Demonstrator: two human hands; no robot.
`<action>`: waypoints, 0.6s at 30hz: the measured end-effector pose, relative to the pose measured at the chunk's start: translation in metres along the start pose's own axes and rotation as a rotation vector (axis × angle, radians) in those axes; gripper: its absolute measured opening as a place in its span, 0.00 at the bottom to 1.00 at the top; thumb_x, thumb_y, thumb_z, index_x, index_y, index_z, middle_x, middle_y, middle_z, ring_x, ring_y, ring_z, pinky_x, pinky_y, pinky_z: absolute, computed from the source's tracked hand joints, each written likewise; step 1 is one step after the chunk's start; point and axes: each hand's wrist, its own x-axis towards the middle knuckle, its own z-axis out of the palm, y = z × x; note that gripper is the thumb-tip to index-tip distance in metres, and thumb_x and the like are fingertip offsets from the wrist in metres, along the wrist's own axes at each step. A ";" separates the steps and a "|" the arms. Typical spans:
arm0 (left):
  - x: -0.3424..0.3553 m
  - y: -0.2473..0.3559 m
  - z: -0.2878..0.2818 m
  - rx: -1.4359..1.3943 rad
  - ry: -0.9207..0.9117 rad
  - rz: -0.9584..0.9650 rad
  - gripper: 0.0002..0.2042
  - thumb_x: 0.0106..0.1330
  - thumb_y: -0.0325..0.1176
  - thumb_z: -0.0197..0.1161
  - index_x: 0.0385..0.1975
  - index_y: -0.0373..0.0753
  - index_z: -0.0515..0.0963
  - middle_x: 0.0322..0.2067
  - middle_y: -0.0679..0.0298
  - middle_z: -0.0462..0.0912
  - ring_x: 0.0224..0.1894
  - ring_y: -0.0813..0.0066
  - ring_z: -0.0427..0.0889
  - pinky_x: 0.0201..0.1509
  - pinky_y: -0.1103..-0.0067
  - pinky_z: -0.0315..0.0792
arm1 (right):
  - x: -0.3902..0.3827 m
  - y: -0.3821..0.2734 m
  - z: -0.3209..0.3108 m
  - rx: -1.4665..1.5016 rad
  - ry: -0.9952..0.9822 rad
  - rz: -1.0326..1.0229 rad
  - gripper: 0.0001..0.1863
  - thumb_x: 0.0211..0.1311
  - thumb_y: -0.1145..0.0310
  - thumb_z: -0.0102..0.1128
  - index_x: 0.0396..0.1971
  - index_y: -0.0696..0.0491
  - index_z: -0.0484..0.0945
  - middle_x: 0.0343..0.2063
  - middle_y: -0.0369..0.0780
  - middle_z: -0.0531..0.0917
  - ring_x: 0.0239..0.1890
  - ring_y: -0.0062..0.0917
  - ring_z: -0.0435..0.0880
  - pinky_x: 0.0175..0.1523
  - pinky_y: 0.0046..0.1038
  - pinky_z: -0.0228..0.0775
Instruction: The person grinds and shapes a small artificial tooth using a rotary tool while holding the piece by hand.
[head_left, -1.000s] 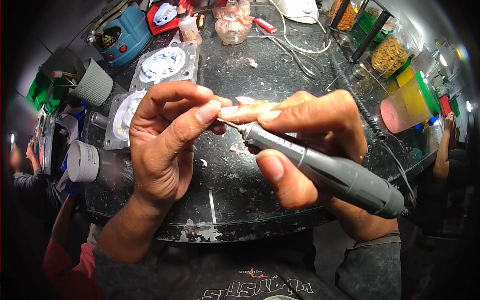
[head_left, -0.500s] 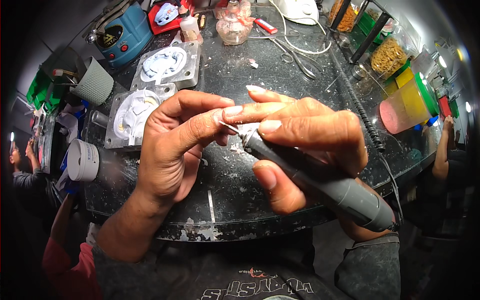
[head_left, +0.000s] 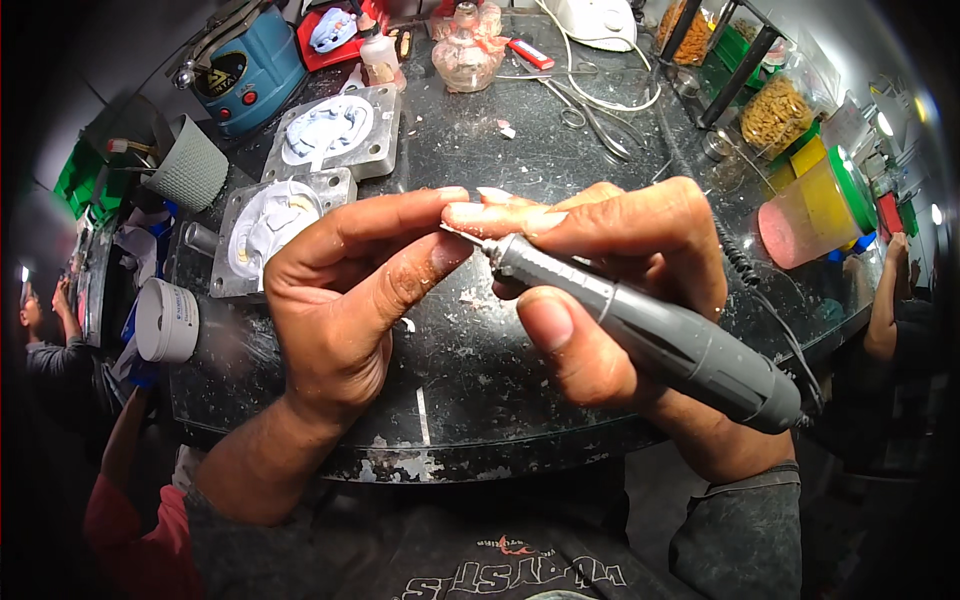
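Note:
A grey rotary handpiece [head_left: 650, 330] with a cord at its rear end lies across my right hand [head_left: 640, 240], whose fingers wrap round its front part. Its thin metal bur [head_left: 463, 235] points up and left to the fingertips of my left hand [head_left: 345, 290]. Thumb and fingers of that hand are pinched together at the bur's tip. Whatever they hold is too small or too hidden to make out. Pale dust clings to the left thumb and to the handpiece's nose. The index finger of my right hand touches the left fingertips.
Two metal flasks with plaster moulds [head_left: 275, 225] stand at the left, near a white tub [head_left: 167, 320]. A blue machine [head_left: 245, 70], a glass burner [head_left: 468, 50] and scissor-like tools [head_left: 590, 115] are farther back. At the right is a green-lidded jar [head_left: 815, 210]. People work at both sides.
The handpiece has swung up slightly at its rear end, its nose now more exposed. My left hand has shifted a little left and its wrist has turned. My right fingers have drawn closer together.

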 end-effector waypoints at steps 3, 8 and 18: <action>-0.001 -0.001 0.004 0.050 0.060 0.064 0.14 0.63 0.19 0.62 0.49 0.27 0.75 0.45 0.53 0.83 0.47 0.71 0.83 0.54 0.78 0.76 | -0.003 -0.003 0.003 0.065 0.015 0.055 0.20 0.60 0.69 0.66 0.44 0.57 0.64 0.45 0.54 0.81 0.52 0.37 0.81 0.59 0.39 0.72; 0.000 0.002 0.009 0.029 0.162 0.054 0.12 0.63 0.17 0.62 0.47 0.26 0.76 0.42 0.52 0.84 0.44 0.73 0.84 0.50 0.82 0.78 | -0.003 0.006 0.007 0.018 0.010 -0.079 0.20 0.58 0.74 0.66 0.44 0.61 0.64 0.43 0.61 0.79 0.53 0.44 0.80 0.63 0.44 0.68; -0.006 0.002 0.005 0.178 0.110 0.148 0.08 0.64 0.17 0.58 0.43 0.28 0.75 0.44 0.44 0.82 0.49 0.64 0.83 0.58 0.74 0.74 | -0.002 0.010 0.011 -0.105 -0.015 -0.302 0.18 0.55 0.79 0.63 0.42 0.64 0.66 0.41 0.61 0.80 0.50 0.45 0.82 0.60 0.43 0.71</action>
